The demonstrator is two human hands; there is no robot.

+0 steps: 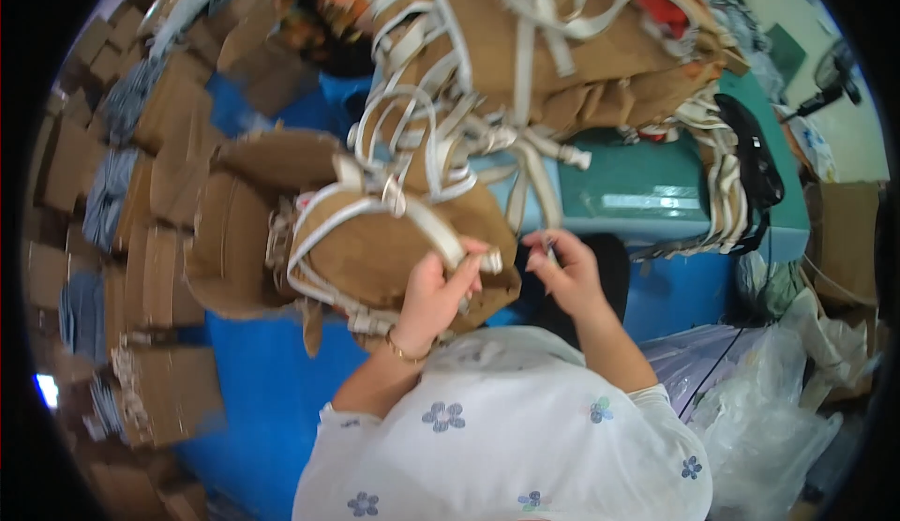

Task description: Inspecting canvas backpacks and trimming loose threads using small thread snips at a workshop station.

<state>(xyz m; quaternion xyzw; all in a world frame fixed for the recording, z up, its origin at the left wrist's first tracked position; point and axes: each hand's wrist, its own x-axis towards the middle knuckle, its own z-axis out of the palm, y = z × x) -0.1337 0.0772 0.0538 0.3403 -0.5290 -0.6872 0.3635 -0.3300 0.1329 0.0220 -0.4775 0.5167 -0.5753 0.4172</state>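
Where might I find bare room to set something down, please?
The green tabletop has a free patch between heaped tan fabric bags and bundled cream straps. Blue floor lies bare between the brown cardboard box at left and the white flowered shirt. It is crowded at the left hand and right hand, with loose cream straps and a rounded tan bag.

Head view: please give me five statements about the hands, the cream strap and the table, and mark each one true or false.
1. The left hand holds a cream strap. True.
2. The two hands are clasped together. False: the right hand is apart from the left.
3. A bracelet is on the left wrist. True.
4. The table has a red top. False: the tabletop is green.
5. The floor is blue. True.
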